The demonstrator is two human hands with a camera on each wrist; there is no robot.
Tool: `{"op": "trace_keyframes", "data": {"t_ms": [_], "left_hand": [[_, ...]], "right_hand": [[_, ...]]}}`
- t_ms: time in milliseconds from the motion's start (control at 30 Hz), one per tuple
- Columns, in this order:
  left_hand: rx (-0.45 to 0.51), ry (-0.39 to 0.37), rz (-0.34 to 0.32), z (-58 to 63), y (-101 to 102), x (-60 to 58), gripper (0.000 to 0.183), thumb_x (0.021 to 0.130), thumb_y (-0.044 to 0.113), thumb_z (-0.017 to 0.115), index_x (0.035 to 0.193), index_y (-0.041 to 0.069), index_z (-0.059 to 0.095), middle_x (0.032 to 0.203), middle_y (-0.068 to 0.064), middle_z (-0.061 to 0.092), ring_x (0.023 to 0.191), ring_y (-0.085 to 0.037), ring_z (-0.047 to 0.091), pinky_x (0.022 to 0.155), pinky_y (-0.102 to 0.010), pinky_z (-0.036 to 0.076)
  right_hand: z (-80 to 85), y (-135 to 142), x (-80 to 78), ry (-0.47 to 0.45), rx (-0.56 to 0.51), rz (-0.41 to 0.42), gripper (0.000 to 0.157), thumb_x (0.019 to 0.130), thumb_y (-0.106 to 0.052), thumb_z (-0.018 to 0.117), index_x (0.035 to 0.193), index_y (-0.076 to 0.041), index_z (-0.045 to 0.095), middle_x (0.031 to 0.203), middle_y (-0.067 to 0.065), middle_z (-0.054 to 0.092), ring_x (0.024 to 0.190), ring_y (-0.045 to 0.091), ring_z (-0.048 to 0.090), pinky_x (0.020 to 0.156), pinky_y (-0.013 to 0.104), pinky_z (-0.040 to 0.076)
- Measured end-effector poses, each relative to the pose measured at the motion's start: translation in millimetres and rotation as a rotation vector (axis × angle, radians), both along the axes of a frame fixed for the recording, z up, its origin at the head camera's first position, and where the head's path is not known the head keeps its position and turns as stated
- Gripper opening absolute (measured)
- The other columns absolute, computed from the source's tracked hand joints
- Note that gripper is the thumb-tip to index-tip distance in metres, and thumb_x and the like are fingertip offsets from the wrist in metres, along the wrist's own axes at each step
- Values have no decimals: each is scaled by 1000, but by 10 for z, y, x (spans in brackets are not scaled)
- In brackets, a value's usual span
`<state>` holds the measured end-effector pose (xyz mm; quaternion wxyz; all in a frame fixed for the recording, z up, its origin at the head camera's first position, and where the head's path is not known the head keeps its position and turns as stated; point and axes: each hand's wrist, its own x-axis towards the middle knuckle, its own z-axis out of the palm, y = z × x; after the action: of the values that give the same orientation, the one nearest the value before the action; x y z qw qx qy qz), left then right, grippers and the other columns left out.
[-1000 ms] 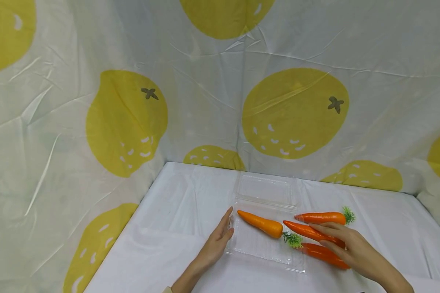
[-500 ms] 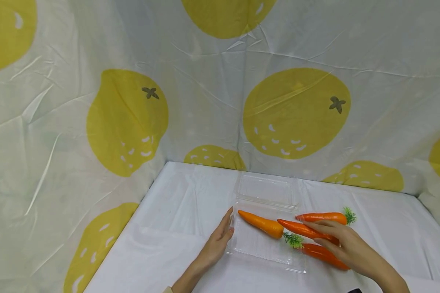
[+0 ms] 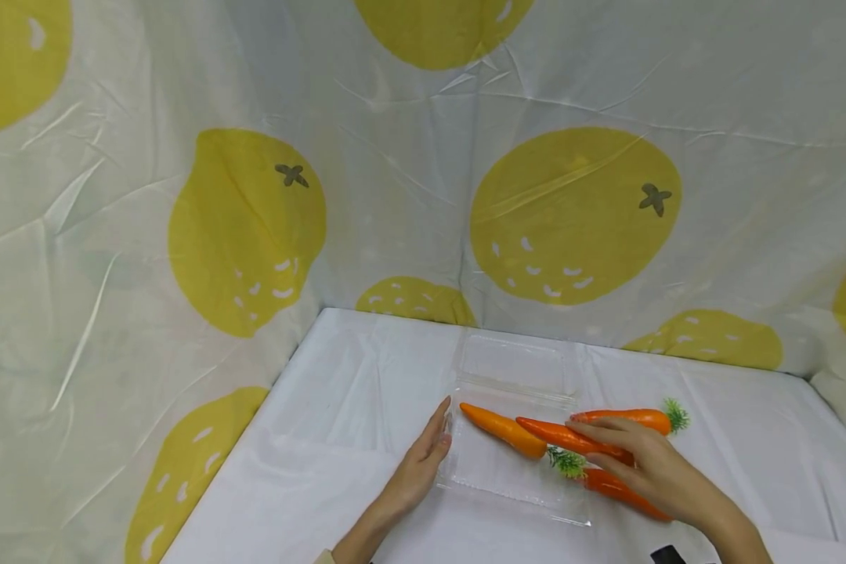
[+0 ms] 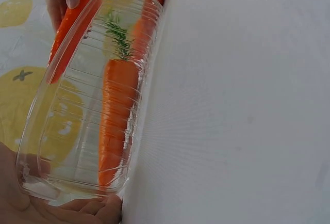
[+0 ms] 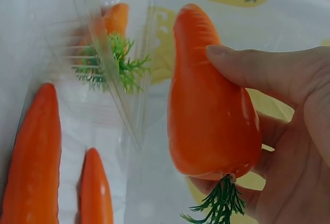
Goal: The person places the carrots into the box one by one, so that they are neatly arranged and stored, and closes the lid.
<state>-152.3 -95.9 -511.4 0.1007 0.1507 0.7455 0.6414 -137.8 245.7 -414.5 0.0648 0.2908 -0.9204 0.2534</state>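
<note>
My left hand holds the left end of a clear plastic clamshell container, whose lid lies folded back. Inside lies an orange carrot with a green tuft, its tip toward that hand. My right hand grips a red-orange carrot between thumb and fingers. That carrot is held above the container's right side, tip pointing left. In the left wrist view, the held carrot appears beyond the container wall, and the other carrot shows through it.
Two more carrots lie to the right of the container: one at the back and one in front, partly hidden by my right hand. A white cloth covers the table. Lemon-printed fabric rises behind and at the left.
My right hand has moved left with its carrot, bringing the tip over the carrot inside the container. The left hand stays at the container's end.
</note>
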Motion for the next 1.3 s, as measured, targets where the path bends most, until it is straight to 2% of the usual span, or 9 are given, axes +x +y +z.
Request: {"op": "trace_keyframes", "data": {"t_ms": [200,567,667,800,1000,1300], "left_hand": [[0,-2,-4,8,10,-8,59,114,18,33,168,19,9,176,-5,5,161,-34,11,129,-56,16],[7,-7,-14,5,14,-2,59,114,17,33,168,20,9,176,-5,5,161,-35,10,129,-55,15],[3,-8,-16,6,11,0,59,114,17,33,168,20,9,176,-4,4,161,-35,10,129,-55,15],[-1,-8,-15,11,7,2,60,114,17,33,168,20,9,176,-4,5,161,-34,10,129,-54,15],[-1,-6,-12,8,-2,7,60,114,17,33,168,20,9,176,-4,5,161,-34,10,129,-54,15],[-13,-1,-12,12,-10,-1,60,114,20,34,168,21,9,176,-3,6,161,-33,11,129,-54,17]], "right_hand": [[32,-86,-13,-64,25,-24,51,89,-15,81,136,-30,69,131,-6,69,115,23,66,91,30,62],[39,-197,-7,-117,31,-6,43,96,-27,75,136,-38,67,132,-6,68,118,24,66,94,37,62],[31,-228,-13,-130,17,0,42,96,-28,74,136,-38,67,129,-8,69,115,19,67,92,34,62],[2,-271,-32,-146,-36,48,40,97,-29,73,137,-32,68,122,-11,69,104,4,64,81,23,60],[-46,-316,-59,-186,-90,116,41,99,-33,70,138,-24,68,120,-5,69,87,-3,57,66,18,55],[-64,-367,-65,-171,-45,114,39,101,-37,67,137,-24,69,119,-7,70,93,-3,58,72,19,56]]}}
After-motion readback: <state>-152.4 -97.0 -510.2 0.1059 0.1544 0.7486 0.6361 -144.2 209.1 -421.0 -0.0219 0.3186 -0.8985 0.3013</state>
